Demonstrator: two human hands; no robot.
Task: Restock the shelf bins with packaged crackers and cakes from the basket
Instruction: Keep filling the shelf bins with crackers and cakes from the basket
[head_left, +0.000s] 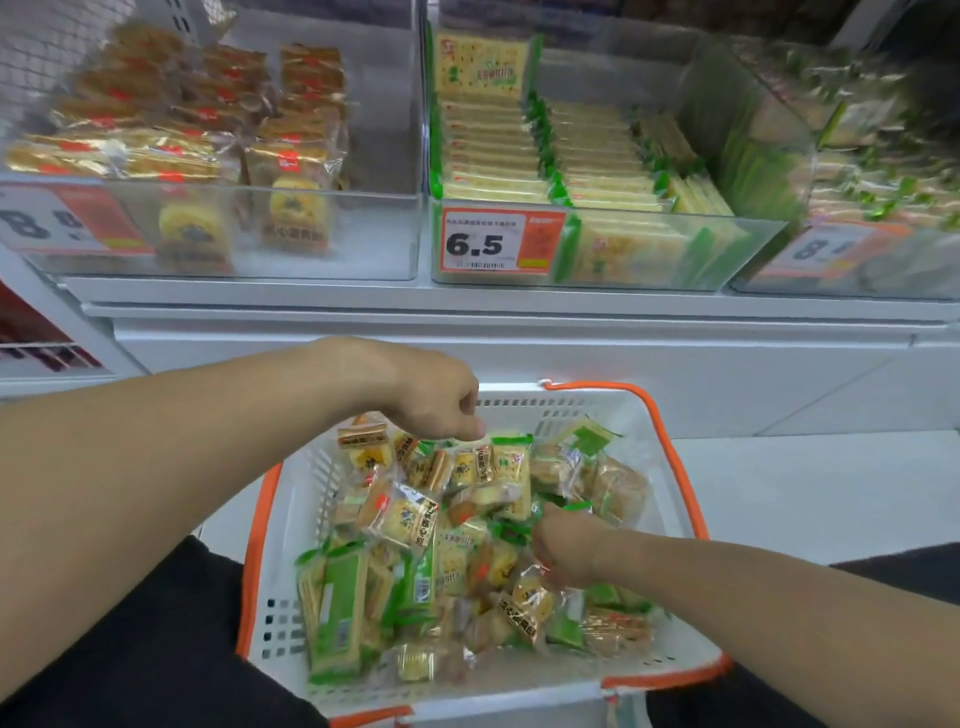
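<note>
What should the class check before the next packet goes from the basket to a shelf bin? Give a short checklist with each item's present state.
1. Basket holds stock: ok.
2. Left hand has a packet: cannot tell, fingers curled over the pile.
3. Right hand grips a packet: cannot tell, fingers buried among wrappers.
4. Middle bin matches green cracker packets: ok.
5. Left bin has room for cakes: ok.

A shop: price tags (503, 240) front clear shelf bins (597, 260) of packaged snacks.
</note>
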